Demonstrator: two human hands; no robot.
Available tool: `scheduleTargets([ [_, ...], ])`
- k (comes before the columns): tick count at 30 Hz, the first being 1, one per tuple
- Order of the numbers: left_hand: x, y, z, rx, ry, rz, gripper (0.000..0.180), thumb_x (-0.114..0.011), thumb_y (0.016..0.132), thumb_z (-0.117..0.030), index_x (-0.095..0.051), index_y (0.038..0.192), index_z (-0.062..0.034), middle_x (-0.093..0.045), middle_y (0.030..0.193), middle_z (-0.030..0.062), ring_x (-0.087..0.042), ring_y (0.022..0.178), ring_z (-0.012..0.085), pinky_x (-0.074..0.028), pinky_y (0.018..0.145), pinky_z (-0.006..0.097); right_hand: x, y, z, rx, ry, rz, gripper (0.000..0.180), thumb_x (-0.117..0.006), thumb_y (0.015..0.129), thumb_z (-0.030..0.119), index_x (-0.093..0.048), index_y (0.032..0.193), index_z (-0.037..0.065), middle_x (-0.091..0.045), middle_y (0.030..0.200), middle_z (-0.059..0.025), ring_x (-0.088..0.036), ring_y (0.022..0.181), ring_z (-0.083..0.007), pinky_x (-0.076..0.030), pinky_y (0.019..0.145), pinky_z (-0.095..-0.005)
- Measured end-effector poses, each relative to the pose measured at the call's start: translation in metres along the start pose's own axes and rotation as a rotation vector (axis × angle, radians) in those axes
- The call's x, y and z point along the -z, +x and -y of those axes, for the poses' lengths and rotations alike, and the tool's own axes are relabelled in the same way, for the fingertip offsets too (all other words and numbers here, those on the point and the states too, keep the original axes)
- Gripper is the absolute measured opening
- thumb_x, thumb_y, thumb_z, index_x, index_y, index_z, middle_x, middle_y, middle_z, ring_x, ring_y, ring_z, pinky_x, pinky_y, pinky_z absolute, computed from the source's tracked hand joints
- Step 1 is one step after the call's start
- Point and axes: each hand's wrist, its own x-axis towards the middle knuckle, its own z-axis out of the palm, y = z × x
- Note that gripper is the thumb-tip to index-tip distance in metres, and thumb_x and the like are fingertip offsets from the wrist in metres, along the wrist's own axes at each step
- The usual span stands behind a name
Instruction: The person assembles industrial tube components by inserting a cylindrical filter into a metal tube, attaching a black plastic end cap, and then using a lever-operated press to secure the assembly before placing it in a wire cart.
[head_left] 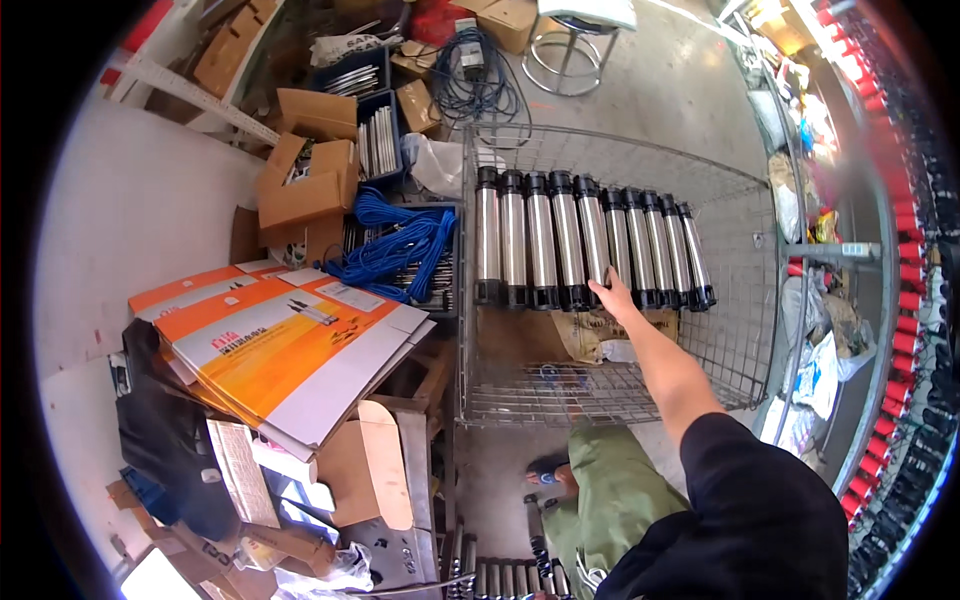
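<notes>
My right hand (614,298) reaches forward from the lower right, its fingers closed around the near black end of a shiny steel cylinder (595,232). That cylinder is in the middle of a row of several similar ones with black end caps, lying side by side in a wire mesh cage (720,350). Steel cylinders (541,228) lie to its left, and others (668,245) to its right. The fingertips are partly hidden by the cylinder's end. My left hand is out of sight.
Orange and white flattened cartons (270,340) are stacked at the left on a bench. Beyond them are blue cable coils (395,240), open cardboard boxes (315,180) and bins of metal parts (378,140). A metal rack (840,250) stands right; more cylinders (505,580) lie below.
</notes>
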Motion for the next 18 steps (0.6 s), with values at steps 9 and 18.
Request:
scheduleTargets([
  [9,-0.084,0.012,-0.036,-0.339,-0.144,0.037,0.031,-0.068,0.096,-0.022,-0.069,0.112,0.0046,-0.075,0.088,0.0106,-0.068,0.076,0.0157,-0.054,0.070,0.032,-0.048,-0.071,0.046,0.412,-0.415,-0.348,0.058,-0.071,0.089,0.037,-0.060,0.129,-0.003,-0.064,0.124,-0.0262,-0.062,0.113,-0.0436,-0.049,0.100,-0.0509],
  [18,-0.062,0.101,0.121,-0.004,-0.274,-0.266,0.043,-0.067,0.087,-0.038,-0.072,0.109,-0.0013,-0.072,0.110,0.0249,-0.068,0.106,0.0432,-0.054,0.095,0.050,-0.193,-0.472,0.080,1.234,-0.411,0.723,0.029,-0.067,0.096,0.011,-0.062,0.122,0.000,-0.068,0.103,-0.0072,-0.064,0.085,-0.0136,-0.051,0.074,-0.0262],
])
